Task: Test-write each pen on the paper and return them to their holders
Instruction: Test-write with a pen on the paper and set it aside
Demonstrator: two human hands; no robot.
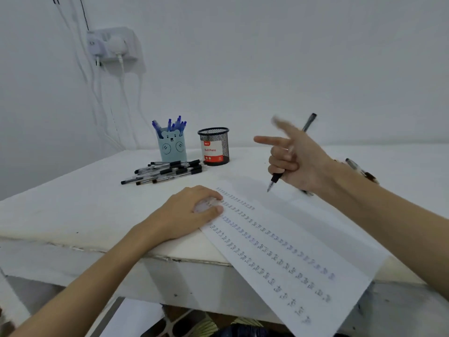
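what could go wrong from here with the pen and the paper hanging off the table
The paper overhangs the table edge, pinned only by the left hand; a hard stroke could shift or crease it. The right hand holds the black pen with two fingers splayed, so it may slip. The loose black pens could roll.

The far round black pen pot (213, 144) is open wire mesh. Left of it, the pale blue bear-faced holder (173, 148) looks matt. The near white paper sheet (291, 239) is smooth, on a matt white table (73, 210).
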